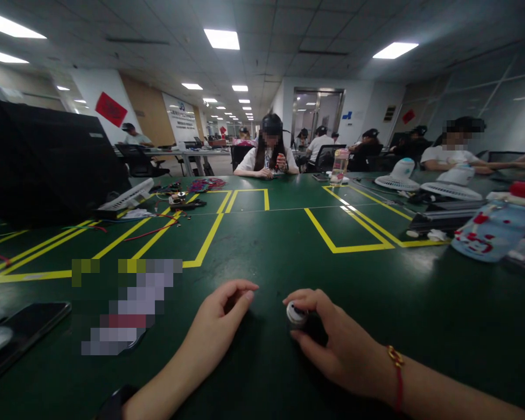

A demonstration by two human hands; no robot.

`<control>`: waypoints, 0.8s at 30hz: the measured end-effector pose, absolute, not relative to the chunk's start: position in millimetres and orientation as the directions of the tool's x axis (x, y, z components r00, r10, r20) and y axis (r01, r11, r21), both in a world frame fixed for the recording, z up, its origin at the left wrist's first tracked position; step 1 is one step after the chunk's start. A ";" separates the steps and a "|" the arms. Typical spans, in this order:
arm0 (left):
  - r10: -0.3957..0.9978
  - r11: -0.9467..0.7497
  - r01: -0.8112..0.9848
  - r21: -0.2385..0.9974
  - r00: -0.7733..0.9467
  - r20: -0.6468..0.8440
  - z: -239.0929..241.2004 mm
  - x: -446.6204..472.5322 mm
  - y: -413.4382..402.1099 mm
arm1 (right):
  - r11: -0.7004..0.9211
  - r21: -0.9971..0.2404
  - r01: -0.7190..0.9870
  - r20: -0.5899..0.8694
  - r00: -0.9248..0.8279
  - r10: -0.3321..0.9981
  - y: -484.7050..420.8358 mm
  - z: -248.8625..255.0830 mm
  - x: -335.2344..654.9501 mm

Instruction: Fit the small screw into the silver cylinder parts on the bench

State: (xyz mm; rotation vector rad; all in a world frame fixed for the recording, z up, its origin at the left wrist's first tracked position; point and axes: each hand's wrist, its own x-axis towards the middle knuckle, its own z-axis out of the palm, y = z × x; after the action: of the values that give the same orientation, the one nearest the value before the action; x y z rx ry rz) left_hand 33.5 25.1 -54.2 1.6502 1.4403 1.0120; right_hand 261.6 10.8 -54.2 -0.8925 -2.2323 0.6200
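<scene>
My right hand has its thumb and fingers around a small cylinder, which stands upright at the table surface. The cylinder has a silvery-white top with a dark spot on it, and its body looks dark; its exact kind I cannot make out. To the left, my left hand rests on the green table with loosely bent fingers and the thumb a little apart. Nothing shows in it. A gap of bare table separates the two hands.
At left lie a blurred-out item, a dark phone and a black monitor. Wires and small parts lie farther back. A blue bottle and white fans stand at right. A person sits opposite.
</scene>
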 end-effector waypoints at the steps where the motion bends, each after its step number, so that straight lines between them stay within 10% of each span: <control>1: 0.988 -0.150 0.440 0.885 0.092 0.122 -51.7 36.6 23.2 | 0.650 -0.630 0.425 0.382 -0.559 0.736 10.0 -56.0 262.4; 9: 0.917 -0.364 0.404 0.839 0.314 0.246 -32.0 71.1 8.9 | 0.517 -0.738 0.433 0.303 -0.472 0.828 12.4 -62.6 260.5; 24: 0.939 -0.343 0.431 0.835 0.146 0.311 -26.0 70.5 10.1 | 0.495 -0.761 0.419 0.251 -0.514 0.820 15.0 -51.4 259.7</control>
State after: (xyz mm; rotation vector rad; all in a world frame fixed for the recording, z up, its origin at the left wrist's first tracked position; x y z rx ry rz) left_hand 70.5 10.1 -26.0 1.8550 1.3072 1.1462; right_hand 259.7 15.0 -51.4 -1.0139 -2.1332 0.8569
